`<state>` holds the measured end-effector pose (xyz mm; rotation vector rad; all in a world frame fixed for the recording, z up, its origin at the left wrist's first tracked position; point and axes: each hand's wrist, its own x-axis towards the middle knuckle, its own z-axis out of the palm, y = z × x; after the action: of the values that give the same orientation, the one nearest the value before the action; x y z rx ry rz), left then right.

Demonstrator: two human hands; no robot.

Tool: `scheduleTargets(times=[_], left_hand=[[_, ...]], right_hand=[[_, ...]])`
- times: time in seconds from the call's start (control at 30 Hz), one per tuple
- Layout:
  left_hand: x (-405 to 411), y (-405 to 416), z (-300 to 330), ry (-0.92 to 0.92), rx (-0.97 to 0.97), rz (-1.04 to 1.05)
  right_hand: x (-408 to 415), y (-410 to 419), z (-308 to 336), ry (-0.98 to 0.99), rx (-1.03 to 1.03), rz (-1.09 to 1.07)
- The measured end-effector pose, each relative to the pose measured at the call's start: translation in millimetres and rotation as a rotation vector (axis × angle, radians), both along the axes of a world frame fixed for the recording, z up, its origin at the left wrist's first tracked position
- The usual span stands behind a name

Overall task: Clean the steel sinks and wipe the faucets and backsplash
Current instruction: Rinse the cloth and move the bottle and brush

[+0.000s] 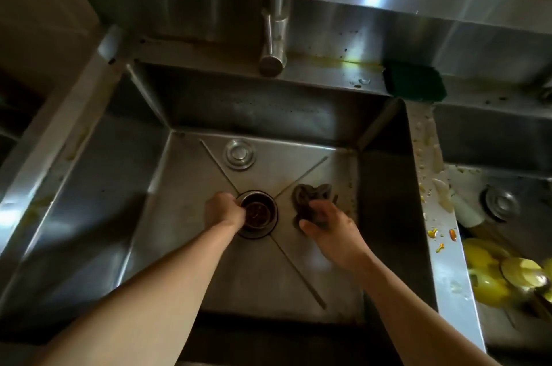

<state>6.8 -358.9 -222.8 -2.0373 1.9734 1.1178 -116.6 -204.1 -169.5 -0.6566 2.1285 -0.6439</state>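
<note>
The big steel sink (89, 201) has a faucet (273, 36) at its far side. The left hand (222, 211) grips the drain basket (257, 213) in the middle. Just right, the right hand's (331, 229) fingers hold a dark rag (310, 196) on the bottom.

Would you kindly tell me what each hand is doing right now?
Left hand: grips the drain strainer.
Right hand: holds a dark cloth.
</note>
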Motion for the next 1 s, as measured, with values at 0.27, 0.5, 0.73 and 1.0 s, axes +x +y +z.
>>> scheduleTargets(times=[0.27, 0.5, 0.73, 1.0], left_hand=[[-5.0, -15.3, -55.3, -0.086, 0.072, -0.044], [-9.8, -17.9, -67.9, -0.178, 0.042, -0.156], [-6.0, -17.9, -60.1, -0.169, 0.005, -0.195], [-0.7, -16.9, -64.5, -0.132, -0.04, -0.391]], right_hand=[[-2.0, -16.1, -41.6, -0.085, -0.006, -0.061], [-3.4, -17.2, -56.9, -0.04, 0.037, -0.102], [-6.6, -16.3, -56.2, -0.02, 0.079, -0.132], [-23.8, -27.7, -78.7, 0.187, 0.215, 0.108]])
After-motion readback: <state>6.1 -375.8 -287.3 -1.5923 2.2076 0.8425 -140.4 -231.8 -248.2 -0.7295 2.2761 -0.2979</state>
